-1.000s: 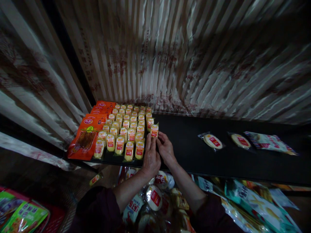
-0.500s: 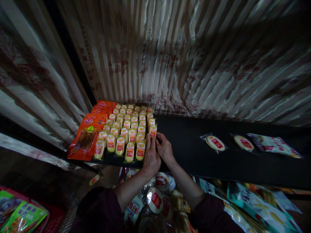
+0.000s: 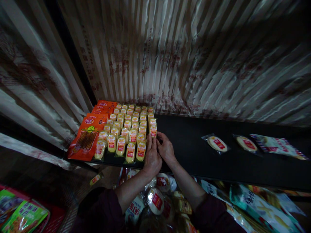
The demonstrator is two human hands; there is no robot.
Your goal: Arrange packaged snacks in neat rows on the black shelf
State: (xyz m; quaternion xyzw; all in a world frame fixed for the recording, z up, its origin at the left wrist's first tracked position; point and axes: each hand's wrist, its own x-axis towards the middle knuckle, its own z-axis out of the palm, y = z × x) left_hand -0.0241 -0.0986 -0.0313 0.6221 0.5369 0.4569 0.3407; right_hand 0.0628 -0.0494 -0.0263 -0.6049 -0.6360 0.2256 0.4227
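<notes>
Rows of small yellow wrapped cakes (image 3: 130, 152) with red-and-white labels stand upright on the black shelf (image 3: 184, 145). At the front of the rightmost row, one wrapped cake (image 3: 153, 130) is held between my two hands. My left hand (image 3: 152, 158) has its fingers straight and together against the cake's lower front. My right hand (image 3: 166, 148) is closed, with bent fingers at the cake's lower right side. The fingers hide the lower end of this cake. Left of the rows lie orange snack bags (image 3: 85, 137), overlapping one another.
Two round white wrapped pastries (image 3: 217, 143) and a striped packet (image 3: 278, 146) lie farther right on the shelf. Below are piled wrapped pastries (image 3: 155, 200) and green-white bags (image 3: 259, 204). A red basket (image 3: 54, 215) stands lower left; a wrapped cake (image 3: 95, 179) lies on the floor.
Both hands stay at the front of the rightmost row, almost unmoved. The view has shifted slightly, so the things on the right sit a little farther right.
</notes>
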